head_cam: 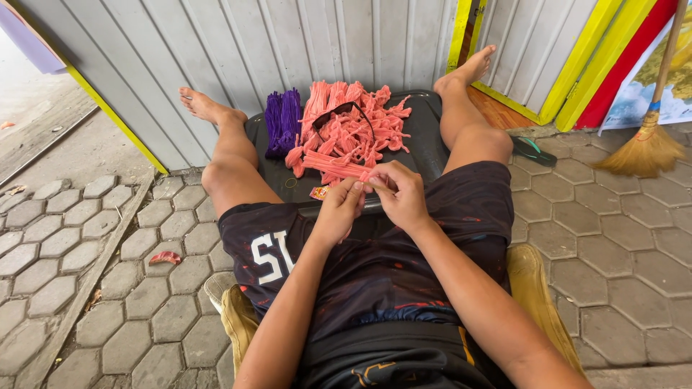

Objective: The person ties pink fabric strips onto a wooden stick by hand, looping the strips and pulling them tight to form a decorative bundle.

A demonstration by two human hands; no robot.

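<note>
The person is sitting low on a worn yellow cushion (537,288), legs spread over grey hexagonal paving stones (144,288). Both hands are meeting just above the lap: the left hand (339,209) and the right hand (398,193) are each pinching one short salmon-pink fuzzy strand (366,175), fingers narrowed to a tight pinch around it. To work it well, I judge the grip should be staying close to the strand's ends, with the pull kept even. Just beyond, a black plastic tray (425,148) is carrying a heaped pile of matching pink strands (346,133), black sunglasses (339,112) lying on top, and a purple bundle of strands (282,121) beside it. Farther right, a straw broom (649,144) is leaning.
</note>
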